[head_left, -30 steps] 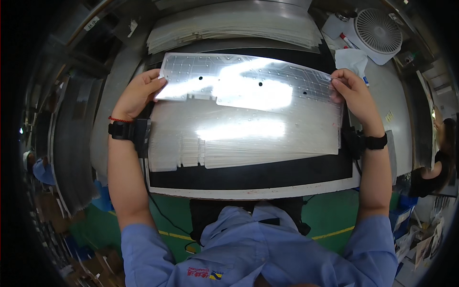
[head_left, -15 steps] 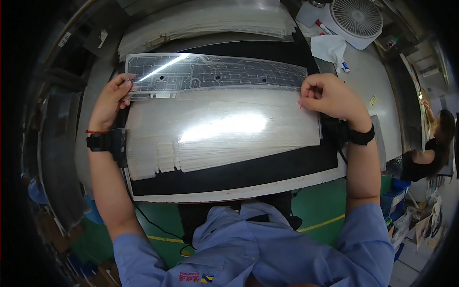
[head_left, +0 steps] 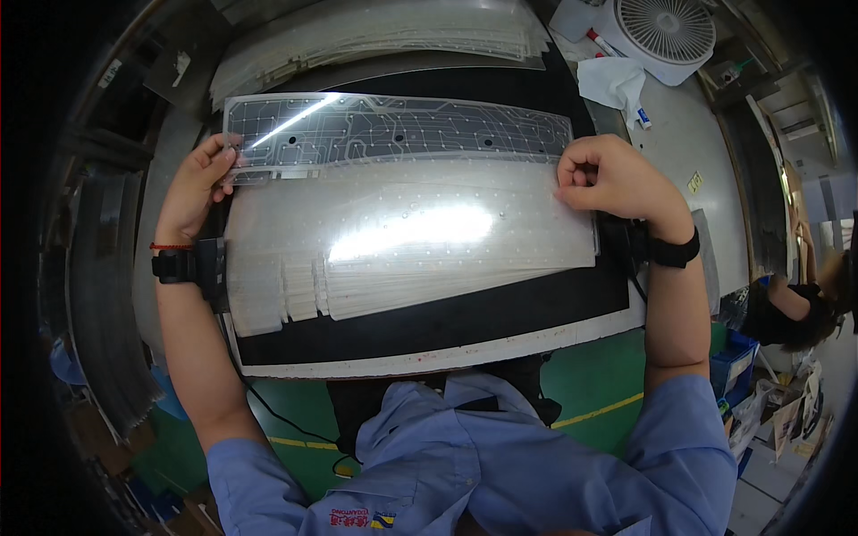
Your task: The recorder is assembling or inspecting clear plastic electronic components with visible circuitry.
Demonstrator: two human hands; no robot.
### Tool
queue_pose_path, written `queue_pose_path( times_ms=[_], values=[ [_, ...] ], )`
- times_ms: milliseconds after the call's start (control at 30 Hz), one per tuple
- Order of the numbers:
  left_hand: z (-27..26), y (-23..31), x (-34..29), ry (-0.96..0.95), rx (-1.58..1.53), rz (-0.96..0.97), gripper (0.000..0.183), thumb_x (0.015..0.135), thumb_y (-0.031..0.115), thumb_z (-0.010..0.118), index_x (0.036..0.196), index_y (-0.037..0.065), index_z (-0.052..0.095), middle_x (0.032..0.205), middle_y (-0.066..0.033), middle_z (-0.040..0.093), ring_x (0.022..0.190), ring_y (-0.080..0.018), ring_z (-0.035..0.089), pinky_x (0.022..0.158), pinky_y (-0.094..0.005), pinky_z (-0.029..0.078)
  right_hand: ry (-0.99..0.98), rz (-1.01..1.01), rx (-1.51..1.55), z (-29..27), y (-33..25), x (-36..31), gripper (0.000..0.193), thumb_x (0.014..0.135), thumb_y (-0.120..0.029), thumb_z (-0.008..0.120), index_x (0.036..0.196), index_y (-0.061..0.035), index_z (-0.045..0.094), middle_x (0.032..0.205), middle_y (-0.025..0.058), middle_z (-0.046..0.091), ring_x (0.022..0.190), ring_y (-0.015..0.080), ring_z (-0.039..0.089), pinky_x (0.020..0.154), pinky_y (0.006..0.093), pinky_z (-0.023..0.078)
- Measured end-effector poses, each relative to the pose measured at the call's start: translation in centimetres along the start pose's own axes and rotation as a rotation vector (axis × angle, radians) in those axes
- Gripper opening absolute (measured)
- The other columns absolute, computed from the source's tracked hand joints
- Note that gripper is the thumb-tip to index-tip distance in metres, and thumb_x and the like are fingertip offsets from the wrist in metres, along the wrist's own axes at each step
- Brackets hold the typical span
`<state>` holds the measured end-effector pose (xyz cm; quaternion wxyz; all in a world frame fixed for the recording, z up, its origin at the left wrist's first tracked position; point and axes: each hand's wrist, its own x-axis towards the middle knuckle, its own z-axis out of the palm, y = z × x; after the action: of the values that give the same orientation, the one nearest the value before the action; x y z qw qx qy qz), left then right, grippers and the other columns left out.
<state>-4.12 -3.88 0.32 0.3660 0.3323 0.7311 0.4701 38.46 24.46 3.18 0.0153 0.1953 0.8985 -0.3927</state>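
Note:
A long clear plastic sheet printed with thin circuit lines [head_left: 393, 129] lies across the far side of a black mat [head_left: 429, 326]. My left hand [head_left: 198, 188] pinches its left end and my right hand [head_left: 612, 179] pinches its right end. Just nearer to me a thick stack of similar clear sheets [head_left: 402, 241] lies fanned out on the mat, and the held sheet overlaps its far edge. Both wrists wear black bands.
Another pile of clear sheets [head_left: 375, 36] lies at the back of the table. A white fan [head_left: 666, 31], a crumpled white cloth [head_left: 612, 80] and markers sit at the back right. Another person [head_left: 795, 308] is at the far right. Green floor shows below.
The held sheet has gone from raised and tilted, glaring with light, to lying low and flat at the far side of the stack. Both hands moved down and away with it.

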Motion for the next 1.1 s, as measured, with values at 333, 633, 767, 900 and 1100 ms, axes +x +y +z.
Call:
queue_pose_path(
  times_ms=[333, 633, 767, 900, 1100],
  values=[
    [0.11, 0.06, -0.03, 0.006, 0.004, -0.012, 0.025, 0.097, 0.017, 0.055, 0.120, 0.006, 0.054, 0.087, 0.0041, 0.060, 0.059, 0.0008, 0.047, 0.048, -0.0125, 0.034, 0.006, 0.039, 0.008, 0.10, 0.00, 0.23, 0.011, 0.070, -0.010, 0.068, 0.069, -0.0009, 0.062, 0.058, -0.0024, 0.050, 0.055, 0.0074, 0.044, 0.053, 0.0239, 0.037],
    [0.02, -0.14, 0.04, 0.005, 0.008, -0.006, 0.025, 0.098, 0.017, 0.055, 0.120, 0.006, 0.055, 0.086, 0.0048, 0.060, 0.059, 0.0009, 0.046, 0.047, -0.0126, 0.033, -0.022, 0.038, 0.009, 0.08, 0.28, 0.29, 0.010, 0.073, -0.007, 0.069, 0.070, -0.0025, 0.061, 0.062, -0.0055, 0.046, 0.058, 0.0045, 0.039, 0.053, 0.0217, 0.034],
    [0.08, -0.12, 0.04, -0.001, 0.007, -0.006, 0.025, 0.098, 0.017, 0.054, 0.120, 0.006, 0.055, 0.086, 0.0047, 0.060, 0.059, 0.0009, 0.046, 0.047, -0.0127, 0.033, -0.007, 0.051, 0.026, 0.11, 0.29, 0.28, 0.010, 0.072, -0.008, 0.069, 0.070, -0.0021, 0.061, 0.060, -0.0044, 0.047, 0.057, 0.0057, 0.041, 0.052, 0.0227, 0.035],
    [0.14, -0.06, -0.01, 0.009, 0.006, -0.008, 0.025, 0.098, 0.017, 0.054, 0.120, 0.006, 0.055, 0.086, 0.0047, 0.060, 0.059, 0.0008, 0.047, 0.047, -0.0128, 0.033, 0.000, 0.043, 0.003, 0.11, 0.04, 0.25, 0.011, 0.072, -0.008, 0.069, 0.070, -0.0021, 0.060, 0.060, -0.0043, 0.047, 0.057, 0.0057, 0.041, 0.052, 0.0228, 0.035],
    [0.05, -0.17, 0.07, 0.007, 0.014, -0.009, 0.024, 0.098, 0.017, 0.054, 0.119, 0.006, 0.055, 0.086, 0.0047, 0.061, 0.058, 0.0009, 0.047, 0.047, -0.0128, 0.033, -0.009, 0.044, 0.014, 0.14, 0.16, 0.25, 0.010, 0.073, -0.006, 0.070, 0.071, -0.0022, 0.061, 0.061, -0.0053, 0.046, 0.057, 0.0046, 0.040, 0.052, 0.0220, 0.034]
  ],
)
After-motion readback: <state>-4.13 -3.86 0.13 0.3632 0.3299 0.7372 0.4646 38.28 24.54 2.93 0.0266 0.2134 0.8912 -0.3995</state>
